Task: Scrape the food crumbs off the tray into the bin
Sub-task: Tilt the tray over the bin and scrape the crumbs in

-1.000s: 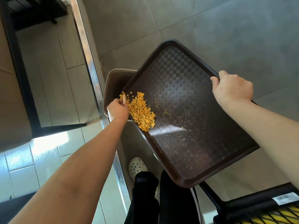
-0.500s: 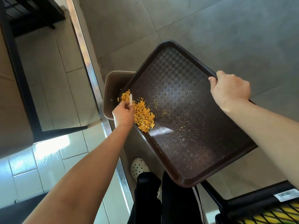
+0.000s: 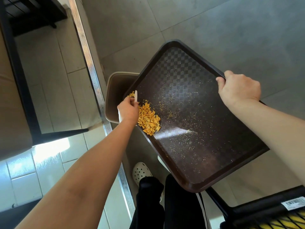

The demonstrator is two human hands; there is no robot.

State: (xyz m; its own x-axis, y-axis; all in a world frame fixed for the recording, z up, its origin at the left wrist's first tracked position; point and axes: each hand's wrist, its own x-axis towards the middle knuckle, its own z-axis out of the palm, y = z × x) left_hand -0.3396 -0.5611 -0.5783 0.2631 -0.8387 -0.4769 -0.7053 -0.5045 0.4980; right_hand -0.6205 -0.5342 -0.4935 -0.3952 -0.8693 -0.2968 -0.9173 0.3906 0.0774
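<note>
A dark brown checkered tray [image 3: 198,133] is held tilted, its lower left edge over a beige bin [image 3: 113,90] on the floor. My right hand [image 3: 239,90] grips the tray's upper right rim. A heap of orange crumbs [image 3: 148,119] lies against the tray's lower left rim, and fine specks are scattered across the surface. My left hand [image 3: 128,109] pinches a small pale scraper [image 3: 136,96], which stands upright at the upper end of the heap, right at the rim above the bin.
A metal floor strip [image 3: 92,76] runs diagonally past the bin. A dark table frame [image 3: 24,90] stands at left. My black trousers and a white clog [image 3: 142,172] are below the tray. A black wire rack [image 3: 264,215] sits at bottom right.
My left hand with the scraper has shifted along the tray's lower rim, from the outer side of the heap to its upper end. The tray stays tilted in my right hand.
</note>
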